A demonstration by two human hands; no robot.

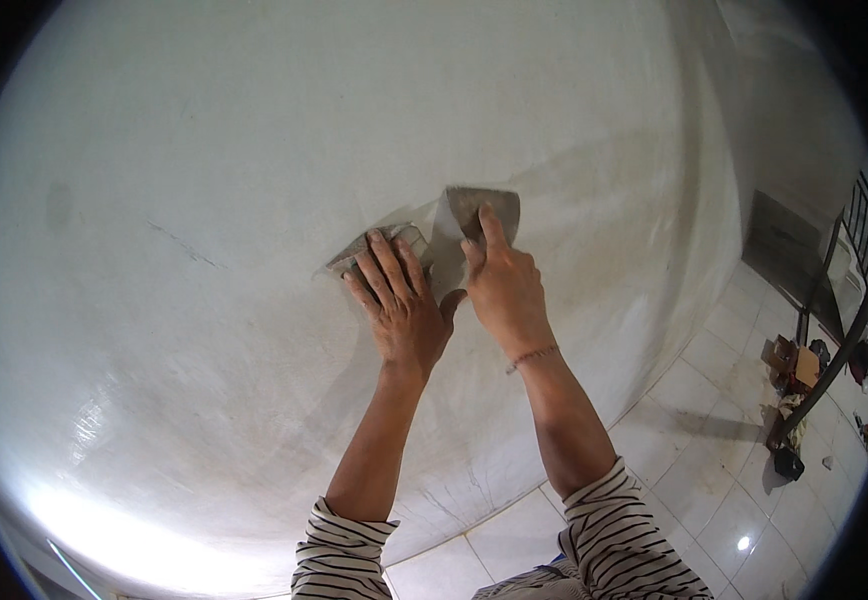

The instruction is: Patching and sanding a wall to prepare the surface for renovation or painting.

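Observation:
My left hand (404,310) holds a flat scraper (409,236) against the pale wall (234,150), its fingers lying over the tool and the thumb toward the right. Just right of it, my right hand (509,300) grips a second, wide putty knife (502,200), with the index finger pressed on its blade. That blade rests on or very near the wall. Both tool handles are largely hidden by my hands. The wall around the tools has faint smears, scuffs and dark marks.
A white tiled floor (704,460) runs along the wall's base below and to the right. At the far right are a black metal railing (824,380), a dark panel (779,240) and a pile of cardboard and small dark items (799,365) on the floor.

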